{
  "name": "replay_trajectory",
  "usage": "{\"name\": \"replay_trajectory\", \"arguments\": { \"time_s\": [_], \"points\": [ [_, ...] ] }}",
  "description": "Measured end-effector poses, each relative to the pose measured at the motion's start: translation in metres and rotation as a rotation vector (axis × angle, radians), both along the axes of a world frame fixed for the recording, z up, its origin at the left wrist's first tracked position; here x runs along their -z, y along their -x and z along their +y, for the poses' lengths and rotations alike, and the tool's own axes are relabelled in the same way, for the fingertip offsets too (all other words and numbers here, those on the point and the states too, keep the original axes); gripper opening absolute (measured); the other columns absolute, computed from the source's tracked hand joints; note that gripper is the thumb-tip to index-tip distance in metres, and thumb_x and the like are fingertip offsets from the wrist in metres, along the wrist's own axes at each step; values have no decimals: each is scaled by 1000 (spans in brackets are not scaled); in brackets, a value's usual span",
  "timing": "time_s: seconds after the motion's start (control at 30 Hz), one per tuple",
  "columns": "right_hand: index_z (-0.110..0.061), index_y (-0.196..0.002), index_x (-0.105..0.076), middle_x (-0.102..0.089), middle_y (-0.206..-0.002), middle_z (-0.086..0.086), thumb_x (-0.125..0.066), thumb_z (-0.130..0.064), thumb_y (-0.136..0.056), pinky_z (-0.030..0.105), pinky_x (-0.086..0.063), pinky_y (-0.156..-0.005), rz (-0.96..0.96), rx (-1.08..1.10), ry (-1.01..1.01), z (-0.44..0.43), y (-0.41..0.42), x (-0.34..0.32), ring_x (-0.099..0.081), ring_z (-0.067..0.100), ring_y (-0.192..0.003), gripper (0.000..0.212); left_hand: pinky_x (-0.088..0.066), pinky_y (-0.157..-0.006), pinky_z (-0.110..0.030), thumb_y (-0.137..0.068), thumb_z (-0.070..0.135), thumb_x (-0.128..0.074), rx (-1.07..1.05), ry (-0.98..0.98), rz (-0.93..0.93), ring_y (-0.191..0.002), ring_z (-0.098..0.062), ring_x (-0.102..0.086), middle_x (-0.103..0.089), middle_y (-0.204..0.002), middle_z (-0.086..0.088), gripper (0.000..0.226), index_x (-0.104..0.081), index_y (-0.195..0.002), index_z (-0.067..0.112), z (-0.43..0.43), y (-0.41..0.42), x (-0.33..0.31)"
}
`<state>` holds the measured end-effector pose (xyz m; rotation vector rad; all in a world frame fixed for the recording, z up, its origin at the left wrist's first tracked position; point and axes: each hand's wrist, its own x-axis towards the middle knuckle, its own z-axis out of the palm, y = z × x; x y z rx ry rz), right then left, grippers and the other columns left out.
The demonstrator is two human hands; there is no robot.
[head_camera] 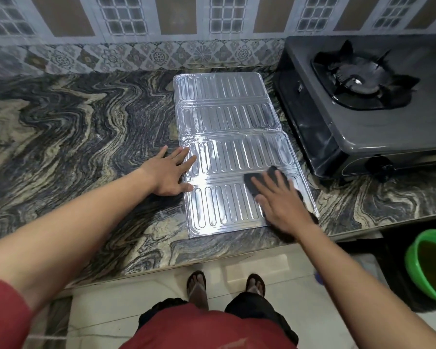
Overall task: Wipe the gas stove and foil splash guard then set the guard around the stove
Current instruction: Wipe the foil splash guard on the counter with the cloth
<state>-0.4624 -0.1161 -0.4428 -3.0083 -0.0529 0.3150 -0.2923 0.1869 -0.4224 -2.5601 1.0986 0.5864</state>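
Note:
The ribbed foil splash guard lies flat, folded in panels, on the marbled countertop. My left hand rests flat with spread fingers on the guard's left edge, pinning it down. My right hand presses a dark cloth flat against the guard's near right panel; most of the cloth is hidden under the palm. The dark grey gas stove sits to the right of the guard, apart from it, with one burner showing.
A tiled wall runs along the back of the counter. A green basin holding brownish water stands on the floor at the lower right. My feet in sandals stand on pale floor tiles before the counter edge.

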Motion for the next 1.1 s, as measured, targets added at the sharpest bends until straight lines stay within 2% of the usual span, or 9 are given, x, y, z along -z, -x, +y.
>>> {"name": "replay_trajectory", "arguments": {
  "time_s": [0.13, 0.2, 0.37, 0.53, 0.67, 0.8, 0.9, 1.03, 1.1],
  "points": [
    [-28, -158, -10, -10, -166, 5, -15, -44, -105, 55, 2, -121, 10, 199, 31, -7, -11, -1, 7, 32, -151, 56, 9, -122, -49, -90, 76, -22, 0, -13, 3, -151, -19, 17, 23, -162, -7, 92, 18, -156, 25, -1, 0, -2],
    [-26, -158, -7, -7, -165, 6, -11, -44, -105, 56, 3, -120, -4, 196, 35, 13, -7, -2, 10, 34, -151, 56, 8, -122, -49, -90, 76, -22, -6, -18, 7, -151, -20, 17, 23, -162, -7, 92, 18, -156, 24, -2, 1, -3],
    [-30, -157, -4, -3, -165, 2, -8, -47, -105, 55, 9, -120, 9, -90, -43, 79, 14, -5, 19, 31, -149, 56, 8, -123, -49, -90, 76, -23, -7, -19, 6, -152, -20, 16, 22, -163, -7, 92, 17, -156, 25, -2, 1, -2],
    [-30, -158, -13, -14, -164, 2, -16, -46, -105, 54, 11, -119, -15, -322, -97, 136, 26, 3, 9, 30, -151, 55, 6, -123, -50, -92, 74, -24, 1, -19, -2, -152, -21, 14, 21, -163, -8, 91, 16, -156, 24, -3, 2, -5],
    [-31, -157, -18, -19, -163, 1, -20, -45, -106, 53, 6, -121, -28, -409, -102, 119, 28, 5, 4, 27, -152, 54, 6, -122, -51, -92, 74, -24, -2, -26, 4, -152, -21, 14, 21, -163, -7, 91, 17, -156, 25, -3, 1, -4],
    [-36, -157, -5, -3, -164, -6, -13, -48, -106, 48, 9, -121, -2, -255, -73, 58, 30, 3, 18, 22, -150, 53, 7, -122, -52, -91, 76, -23, -2, -25, 6, -152, -20, 15, 22, -163, -6, 92, 19, -155, 26, -3, 0, -3],
    [-36, -156, 0, 6, -164, -5, -10, -49, -106, 50, 5, -122, -17, -66, -13, 6, 33, 5, 21, 24, -149, 53, 6, -122, -53, -90, 76, -24, -13, -19, 17, -152, -20, 16, 22, -163, -6, 93, 18, -155, 26, -4, 0, -4],
    [-36, -157, -6, -3, -166, -3, -6, -53, -101, 45, 9, -122, -35, 106, -16, -41, 37, 6, 16, 22, -150, 59, 6, -121, -56, -89, 76, -30, -50, -41, 18, -152, -22, 14, 19, -164, -4, 94, 14, -157, 28, -8, 1, -10],
    [-33, -157, -12, -8, -166, -1, -17, -55, -102, 44, 9, -121, -31, 121, -54, -48, 35, 4, 12, 22, -151, 60, 5, -120, -60, -89, 75, -35, -85, -55, 23, -152, -26, 13, 16, -165, -2, 94, 12, -157, 30, -13, 2, -15]
  ]
}}
